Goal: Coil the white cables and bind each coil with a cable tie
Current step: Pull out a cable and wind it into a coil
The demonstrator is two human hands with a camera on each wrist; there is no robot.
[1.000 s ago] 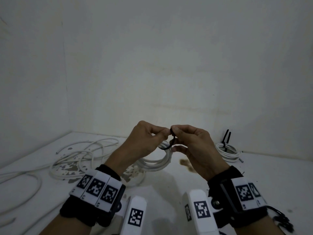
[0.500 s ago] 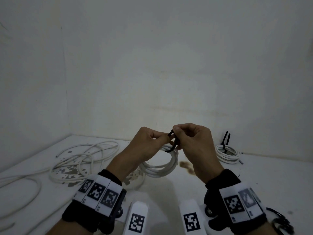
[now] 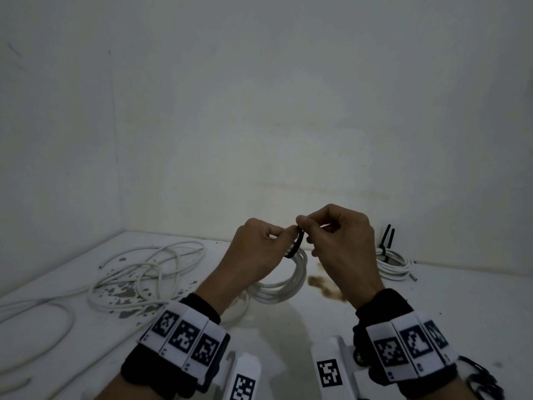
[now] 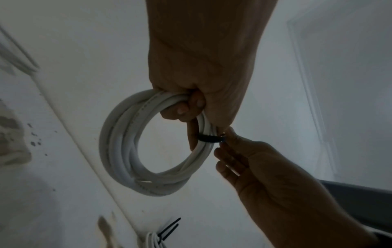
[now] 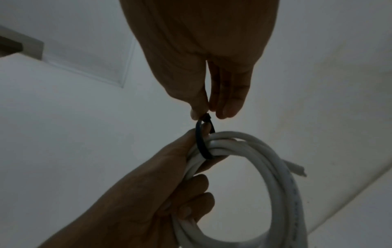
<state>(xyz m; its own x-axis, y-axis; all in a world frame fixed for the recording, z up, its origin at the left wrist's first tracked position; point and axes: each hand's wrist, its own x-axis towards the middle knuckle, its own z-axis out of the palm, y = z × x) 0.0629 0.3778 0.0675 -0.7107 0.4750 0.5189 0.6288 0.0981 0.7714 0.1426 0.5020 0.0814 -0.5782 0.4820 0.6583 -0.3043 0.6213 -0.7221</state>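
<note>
Two hands raised over the white table (image 3: pixel 432 298). Left hand (image 3: pixel 253 255) grips the white cable coil (image 4: pixel 135 151), fingers curled round its smooth round strands. Right hand (image 3: pixel 337 243) pinches the head of the thin black cable tie (image 5: pixel 202 141) looped around the coil just beside the left fingertips. Right wrist view shows a cut cable end sticking out; head view hides it. A tied coil (image 3: pixel 393 264) lies right, loose cables (image 3: pixel 144 272) left on chipped, probably paint-flaked surface.

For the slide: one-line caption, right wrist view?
Right hand pinches black cable tie looped around white coil gripped by left hand.
</note>
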